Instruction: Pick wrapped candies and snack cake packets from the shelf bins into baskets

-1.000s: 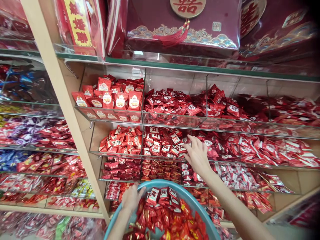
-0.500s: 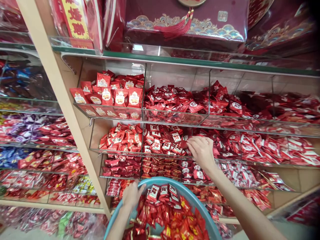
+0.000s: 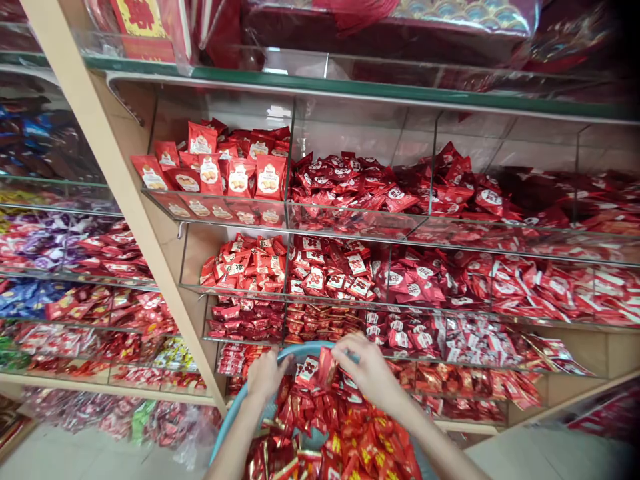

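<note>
Pinching, head view: right hand (image 3: 367,371) has one red packet (image 3: 326,369) between closed fingertips, over the far side of the basin (image 3: 305,347) | left hand (image 3: 265,379) grips its far-left rim | more packets (image 3: 320,415) heaped inside, near; shelves (image 3: 350,83) far

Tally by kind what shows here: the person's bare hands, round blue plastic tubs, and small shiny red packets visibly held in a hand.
Bare hands: 2 (left hand, right hand)
Round blue plastic tub: 1
Small shiny red packet held by the right hand: 1
Total: 4
</note>
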Demonstrator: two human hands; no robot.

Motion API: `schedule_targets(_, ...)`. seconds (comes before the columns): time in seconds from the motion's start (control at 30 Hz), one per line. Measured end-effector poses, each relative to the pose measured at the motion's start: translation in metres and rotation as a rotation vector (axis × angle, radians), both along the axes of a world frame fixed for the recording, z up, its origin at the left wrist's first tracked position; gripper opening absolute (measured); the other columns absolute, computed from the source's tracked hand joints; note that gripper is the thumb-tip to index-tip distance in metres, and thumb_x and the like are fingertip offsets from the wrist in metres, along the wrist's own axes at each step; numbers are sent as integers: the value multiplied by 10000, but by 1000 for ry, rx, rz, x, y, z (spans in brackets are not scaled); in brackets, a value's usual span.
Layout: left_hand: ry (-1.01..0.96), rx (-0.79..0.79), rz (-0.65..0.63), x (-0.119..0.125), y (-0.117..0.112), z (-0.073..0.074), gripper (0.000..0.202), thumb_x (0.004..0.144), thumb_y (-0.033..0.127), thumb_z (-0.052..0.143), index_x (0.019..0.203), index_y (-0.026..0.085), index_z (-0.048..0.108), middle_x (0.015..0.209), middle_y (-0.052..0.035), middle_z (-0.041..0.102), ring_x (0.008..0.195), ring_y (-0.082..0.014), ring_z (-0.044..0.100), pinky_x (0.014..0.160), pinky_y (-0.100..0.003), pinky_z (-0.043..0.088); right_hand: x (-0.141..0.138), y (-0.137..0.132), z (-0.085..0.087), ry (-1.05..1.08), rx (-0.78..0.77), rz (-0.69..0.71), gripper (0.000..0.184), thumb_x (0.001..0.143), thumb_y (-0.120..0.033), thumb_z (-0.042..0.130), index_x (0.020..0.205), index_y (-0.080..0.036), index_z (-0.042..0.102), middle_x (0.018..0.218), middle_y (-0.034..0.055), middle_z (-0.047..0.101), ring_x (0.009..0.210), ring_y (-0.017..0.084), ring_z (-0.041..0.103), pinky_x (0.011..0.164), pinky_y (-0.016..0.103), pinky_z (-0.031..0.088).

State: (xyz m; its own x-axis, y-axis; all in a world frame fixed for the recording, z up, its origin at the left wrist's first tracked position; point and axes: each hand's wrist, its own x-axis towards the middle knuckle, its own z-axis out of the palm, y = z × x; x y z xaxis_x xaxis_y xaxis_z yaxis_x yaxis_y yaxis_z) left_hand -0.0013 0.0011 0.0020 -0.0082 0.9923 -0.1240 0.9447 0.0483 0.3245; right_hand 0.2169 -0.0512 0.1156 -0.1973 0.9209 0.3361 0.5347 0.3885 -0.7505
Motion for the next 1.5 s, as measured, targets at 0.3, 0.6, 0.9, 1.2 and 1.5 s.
schedule_targets(0.3,8,15,-5,1,-2,5,405,909,505,380,1049,191,595,938,-127,726,917,-302,680,701,-333,454,-13,14,-67,380,-387,-145,368,708,-512,637,561,-178,597,497,-34,520,483,120,443,504,261,397)
schedule_targets(0.6,-8,16,-11,0,-1,4,411,910,511,381,1074,189,577,971,-118,728,943,-278,677,707,-305,441,-3,4,-75,528,-214,-363,381,759,-576,598,723,-197,604,562,-18,584,510,142,515,507,261,428)
schedule_targets(0.9,5,19,-14,-1,-2,6,414,906,525,379,1053,195,582,960,-117,729,924,-281,681,687,-303,438,-7,-1,-83,659,-187,-321,363,783,-555,602,872,-211,531,859,40,656,755,219,697,737,377,573)
schedule_targets(1.2,-19,16,-3,0,-1,4,424,910,504,378,1122,197,579,993,-114,723,967,-271,668,734,-300,441,-17,-4,-85,-278,199,-193,154,935,-209,415,1002,-257,545,1079,41,670,982,202,635,838,333,487)
schedule_targets(1.5,-16,11,7,1,-5,9,422,903,506,389,1103,192,587,979,-122,723,943,-283,672,729,-308,452,-26,-5,-89,-498,213,-157,156,872,-122,471,887,-224,588,997,43,692,910,246,589,774,395,405)
